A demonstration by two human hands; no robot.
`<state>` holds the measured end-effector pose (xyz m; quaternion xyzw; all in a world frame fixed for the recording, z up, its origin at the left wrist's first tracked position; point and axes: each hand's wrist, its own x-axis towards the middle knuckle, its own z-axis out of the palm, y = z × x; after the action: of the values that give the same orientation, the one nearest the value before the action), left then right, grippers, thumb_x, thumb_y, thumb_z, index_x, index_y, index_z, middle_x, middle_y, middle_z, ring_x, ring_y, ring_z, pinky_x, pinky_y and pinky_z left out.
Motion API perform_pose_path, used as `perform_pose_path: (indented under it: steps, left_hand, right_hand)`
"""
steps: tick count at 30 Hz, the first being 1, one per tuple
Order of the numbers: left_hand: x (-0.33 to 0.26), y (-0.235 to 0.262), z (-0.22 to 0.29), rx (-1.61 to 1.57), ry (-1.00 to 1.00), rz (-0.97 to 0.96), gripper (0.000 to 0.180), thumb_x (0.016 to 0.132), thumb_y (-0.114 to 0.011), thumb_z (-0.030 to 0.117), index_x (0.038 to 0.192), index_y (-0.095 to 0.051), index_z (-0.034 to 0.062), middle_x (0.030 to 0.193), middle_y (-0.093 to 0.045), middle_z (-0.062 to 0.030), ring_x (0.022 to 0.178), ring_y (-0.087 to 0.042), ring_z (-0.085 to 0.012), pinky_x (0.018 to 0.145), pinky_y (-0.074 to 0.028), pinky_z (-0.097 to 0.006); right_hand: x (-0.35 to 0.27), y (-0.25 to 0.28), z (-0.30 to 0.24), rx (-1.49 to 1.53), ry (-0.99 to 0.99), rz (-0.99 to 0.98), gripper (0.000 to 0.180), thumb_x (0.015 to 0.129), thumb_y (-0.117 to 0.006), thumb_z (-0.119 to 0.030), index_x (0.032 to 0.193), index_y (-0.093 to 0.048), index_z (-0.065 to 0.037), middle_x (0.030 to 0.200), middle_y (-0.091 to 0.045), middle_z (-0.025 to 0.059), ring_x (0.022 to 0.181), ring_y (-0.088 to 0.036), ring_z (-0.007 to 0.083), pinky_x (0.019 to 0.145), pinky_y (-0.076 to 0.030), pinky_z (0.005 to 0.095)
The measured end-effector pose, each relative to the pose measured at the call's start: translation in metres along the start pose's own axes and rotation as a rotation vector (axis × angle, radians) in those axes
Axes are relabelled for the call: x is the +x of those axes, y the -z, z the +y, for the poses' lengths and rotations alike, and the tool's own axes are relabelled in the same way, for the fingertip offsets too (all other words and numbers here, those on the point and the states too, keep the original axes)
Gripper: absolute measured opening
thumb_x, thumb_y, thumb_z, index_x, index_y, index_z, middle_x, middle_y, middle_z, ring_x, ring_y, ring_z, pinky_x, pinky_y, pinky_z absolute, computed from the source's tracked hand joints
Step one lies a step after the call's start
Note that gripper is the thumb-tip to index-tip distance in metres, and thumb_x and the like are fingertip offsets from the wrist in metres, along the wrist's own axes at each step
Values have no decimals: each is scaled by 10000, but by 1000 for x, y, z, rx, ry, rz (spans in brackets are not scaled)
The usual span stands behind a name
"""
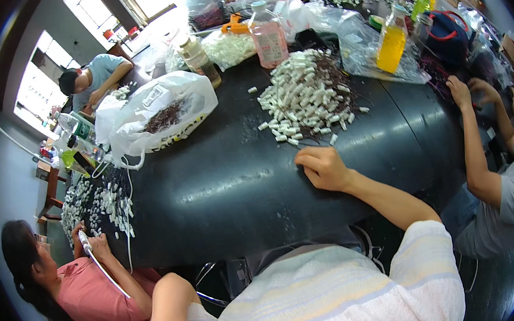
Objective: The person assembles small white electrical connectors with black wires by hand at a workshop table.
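Observation:
My right hand (325, 168) rests low over the dark tabletop (229, 187), its fingers curled in and closed. Whatever lies under the fingertips, if anything, is hidden. Just beyond it is a heap of small white cylindrical parts (303, 92), with thin dark reddish-brown wires (332, 74) mixed in along its right side. A few white pieces lie loose at the heap's near edge, close to my fingers but apart from them. Of my left arm only the bent elbow (170, 290) shows at the lower edge; the left hand is out of the picture.
A white plastic bag (196, 98) with brown wires sits left of the heap. Bottles with pink (269, 40) and yellow liquid (391, 42) stand behind it. A co-worker in pink (100, 290) holds a white corded tool at left; another person (505, 200) works at right.

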<state>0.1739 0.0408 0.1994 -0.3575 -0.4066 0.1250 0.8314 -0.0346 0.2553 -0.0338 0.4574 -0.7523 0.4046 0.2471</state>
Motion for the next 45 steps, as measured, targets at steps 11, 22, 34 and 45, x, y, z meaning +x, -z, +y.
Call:
perform_pose_path:
  steps: [11,22,34,45]
  left_hand:
    - [-335,-37,12,-43,680,-1472,384,714,-509,-34,1098,-518,-39,1254,-435,-215,1242,-336,-334,989,-284,-454]
    - [-388,-35,-22,74,658,-1390,147,694,-518,22,840,-530,29,793,-581,-106,799,-550,-258,800,-396,-381]
    - [-355,-23,33,-320,852,-1429,495,724,-517,-6,1208,-492,95,1162,-500,-171,1105,-463,-318,940,-332,-451]
    - [-395,-24,31,-356,1052,-1349,241,697,-492,-8,896,-619,40,1059,-567,-177,1064,-497,-338,919,-373,-419]
  right_hand:
    - [17,2,-2,54,-96,-48,153,640,-544,80,774,-571,13,769,-604,131,629,-600,278,546,-489,323]
    - [20,0,-3,51,-162,-81,160,631,-541,119,759,-579,32,759,-614,146,605,-613,260,531,-486,285]
    - [20,2,-4,-51,-64,-180,197,591,-553,97,775,-578,30,780,-609,139,612,-604,253,529,-485,304]
    - [24,-4,-8,-115,171,-362,243,599,-594,40,841,-570,41,844,-584,146,599,-568,220,534,-471,295]
